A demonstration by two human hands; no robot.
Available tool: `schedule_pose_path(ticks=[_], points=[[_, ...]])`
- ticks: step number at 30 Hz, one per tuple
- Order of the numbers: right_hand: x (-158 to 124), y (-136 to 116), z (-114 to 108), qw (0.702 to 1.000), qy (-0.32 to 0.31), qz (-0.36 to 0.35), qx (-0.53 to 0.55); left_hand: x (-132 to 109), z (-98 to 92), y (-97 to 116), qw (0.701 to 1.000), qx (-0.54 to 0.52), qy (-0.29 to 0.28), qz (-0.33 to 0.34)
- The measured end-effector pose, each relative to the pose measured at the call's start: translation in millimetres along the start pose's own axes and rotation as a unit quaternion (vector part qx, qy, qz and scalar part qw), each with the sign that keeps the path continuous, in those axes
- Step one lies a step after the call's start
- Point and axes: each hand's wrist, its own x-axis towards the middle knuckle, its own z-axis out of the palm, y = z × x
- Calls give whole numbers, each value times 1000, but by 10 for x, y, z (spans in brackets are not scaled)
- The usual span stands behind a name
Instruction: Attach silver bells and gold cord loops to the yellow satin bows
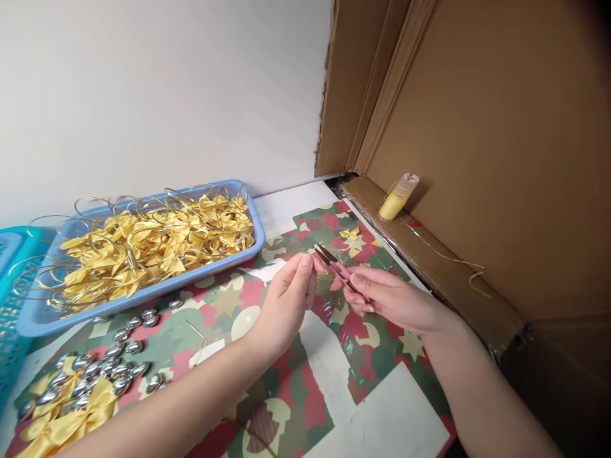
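My right hand grips a small pair of scissors with pink handles and dark blades. The blades are slightly apart and point up and left, close to the fingertips of my left hand. Those fingers are closed in a pinch; whatever thin thing may be between them is too small to make out. Just beyond the scissors a small yellow bow lies on the patterned sheet. Thin strands seem to cross the sheet near the blades.
A blue tray heaped with yellow ribbon bows and gold wire loops stands at the back left. Silver beads and yellow bows lie at front left. A yellow thread spool stands on a cardboard ledge at right, by a cardboard wall.
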Motion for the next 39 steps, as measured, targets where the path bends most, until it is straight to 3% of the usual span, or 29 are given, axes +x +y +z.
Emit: schedule_pose_path(ticks=[16,20,22,24,26,30,33,35,37,38,39], points=[[26,24,10,1000,23,-9,-1,-17,3,-2,999,27,-38,-15],[21,-11,23,994,59,-10,-96,-18,-15,-26,999,26,-34,-16],[36,-28,44,966,132,-33,-218,-22,-32,-34,999,23,-28,-20],[63,-23,78,909,216,-68,-349,-57,-50,-20,999,19,-22,-21],[96,12,132,846,260,-85,-458,-156,-65,29,999,23,-21,-19],[153,129,262,753,264,-60,-600,-574,-76,190,992,112,-53,27],[185,194,308,729,245,-17,-639,-938,-93,211,961,200,-162,101],[193,202,326,729,250,-6,-638,-1124,-135,113,925,222,-241,192],[172,194,396,755,281,-27,-592,-1276,-186,-55,895,257,-261,254],[145,197,470,798,268,-37,-539,-1356,-202,-151,883,279,-261,272],[108,211,574,858,216,-29,-464,-1450,-202,-245,873,301,-256,284]])
